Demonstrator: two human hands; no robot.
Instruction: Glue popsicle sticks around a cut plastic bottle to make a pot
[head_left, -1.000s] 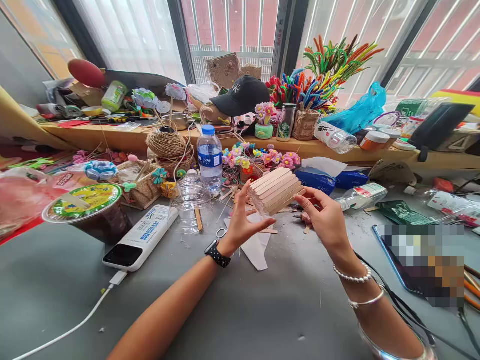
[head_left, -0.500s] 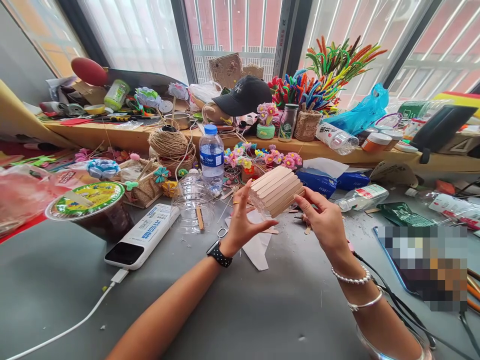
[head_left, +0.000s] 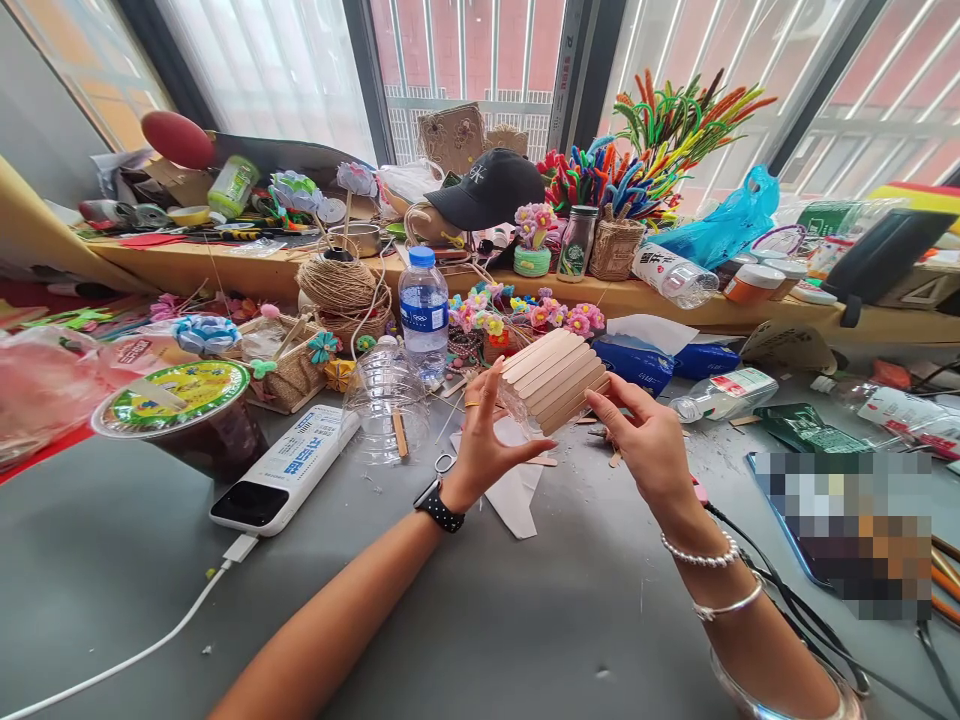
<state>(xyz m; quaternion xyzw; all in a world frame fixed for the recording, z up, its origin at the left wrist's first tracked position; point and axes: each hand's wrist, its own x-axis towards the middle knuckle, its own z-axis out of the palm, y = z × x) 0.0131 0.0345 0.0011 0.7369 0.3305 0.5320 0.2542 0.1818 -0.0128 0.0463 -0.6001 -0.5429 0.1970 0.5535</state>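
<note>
A clear plastic piece covered with a row of pale wooden craft sticks (head_left: pixel 555 380) is held up above the grey table. My left hand (head_left: pixel 480 455) supports it from the left, thumb below and fingers at its far side; the fingertips are partly hidden. At the right end of the row, my right hand (head_left: pixel 649 440) pinches the outermost craft stick (head_left: pixel 598 384) between thumb and fingers. Whether that stick is fixed to the piece I cannot tell. Under the hands lies white paper (head_left: pixel 517 495). A cut clear bottle (head_left: pixel 375 395) with one stick by it rests to the left.
A lidded drink cup (head_left: pixel 180 410), a white power bank (head_left: pixel 289 475) with a cable and a water bottle (head_left: pixel 424 318) stand on the left. At right lie a phone (head_left: pixel 772 500), black cables (head_left: pixel 795 610) and plastic bottles (head_left: pixel 727 393). A crowded wooden ledge (head_left: pixel 465 292) runs behind.
Almost nothing differs. My right hand has shifted very slightly left against the row of sticks; my left hand keeps its hold.
</note>
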